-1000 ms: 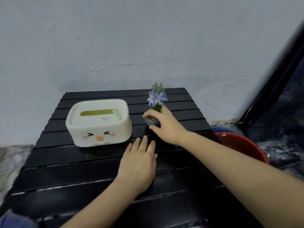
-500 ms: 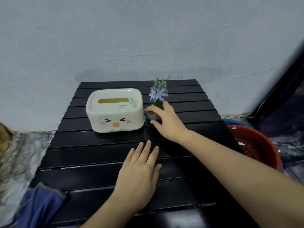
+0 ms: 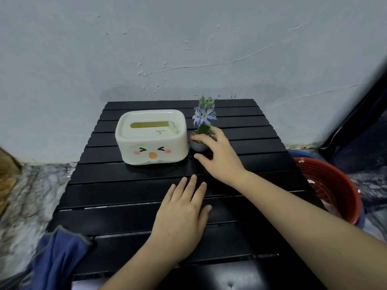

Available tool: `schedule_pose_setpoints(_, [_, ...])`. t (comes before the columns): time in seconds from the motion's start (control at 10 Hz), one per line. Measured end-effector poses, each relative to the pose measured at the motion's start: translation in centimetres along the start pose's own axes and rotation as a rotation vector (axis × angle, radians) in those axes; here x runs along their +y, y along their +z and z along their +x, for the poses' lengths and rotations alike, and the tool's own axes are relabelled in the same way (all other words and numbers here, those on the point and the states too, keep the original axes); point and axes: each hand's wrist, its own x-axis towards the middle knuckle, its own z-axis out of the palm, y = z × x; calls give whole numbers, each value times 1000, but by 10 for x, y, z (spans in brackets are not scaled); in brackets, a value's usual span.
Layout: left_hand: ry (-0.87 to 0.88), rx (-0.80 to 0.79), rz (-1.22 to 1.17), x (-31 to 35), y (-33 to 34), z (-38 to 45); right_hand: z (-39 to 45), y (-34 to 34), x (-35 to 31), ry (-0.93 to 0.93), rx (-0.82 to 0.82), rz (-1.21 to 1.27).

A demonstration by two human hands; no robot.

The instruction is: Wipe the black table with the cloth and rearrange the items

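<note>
bare slats of the black slatted table [image 3: 117, 197] surround the flat, open left hand [image 3: 182, 216]; right hand [image 3: 219, 155] grips the small grey flowerpot [image 3: 198, 145] beside the cream duck-faced tissue box [image 3: 151, 137]; blue cloth [image 3: 56, 258] drapes over the near-left corner.

I see a black slatted table [image 3: 125, 191] set against the wall. On its far half stands a cream tissue box [image 3: 151, 137] with a face printed on its front, and just beside it to the right a small grey pot [image 3: 198, 145] with a purple flower. A blue cloth [image 3: 56, 256] drapes over the near left corner.
</note>
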Motion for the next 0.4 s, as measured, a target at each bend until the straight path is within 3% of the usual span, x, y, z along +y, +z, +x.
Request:
schedule_pose_setpoints(0.1, [23, -61, -20, -5, -8, -1, -33, 1, -3, 10, 108, 45])
schedule_pose_setpoints(0.2, [0, -112, -23, -10, -18, -8, -74, 0, -10, 12, 104, -49])
schedule_pose_setpoints(0.4, [-184, -81, 3, -16, -22, -46, -142, -2, -29, 2, -24, -328])
